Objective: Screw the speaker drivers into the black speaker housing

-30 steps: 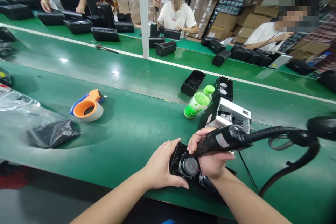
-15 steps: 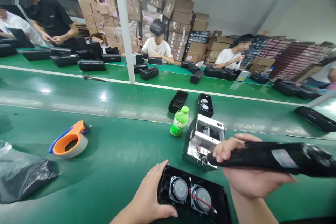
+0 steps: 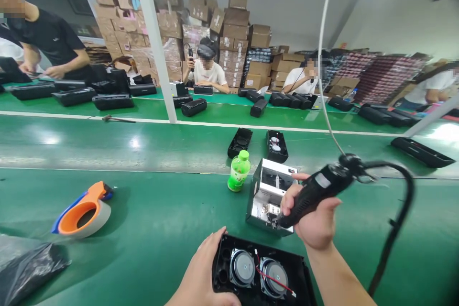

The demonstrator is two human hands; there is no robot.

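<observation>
A black speaker housing with two round silver drivers and a red-and-white wire lies at the bottom centre. My left hand grips its left end, thumb along the near side. My right hand is wrapped round a black electric screwdriver, which hangs from a white cord and has a thick black cable. The tool's lower tip is at the front opening of a silver and black box-shaped machine, beyond the housing; the exact contact is hidden.
A green-capped bottle stands left of the machine. An orange tape dispenser and dark plastic bag lie left. Two open housings sit beyond. Several people work across the table, beside a white post.
The screwdriver has swung from nearly level to a steep tilt, its tip now lower and farther left at the machine. The left hand keeps its hold. The whole view has shifted slightly.
</observation>
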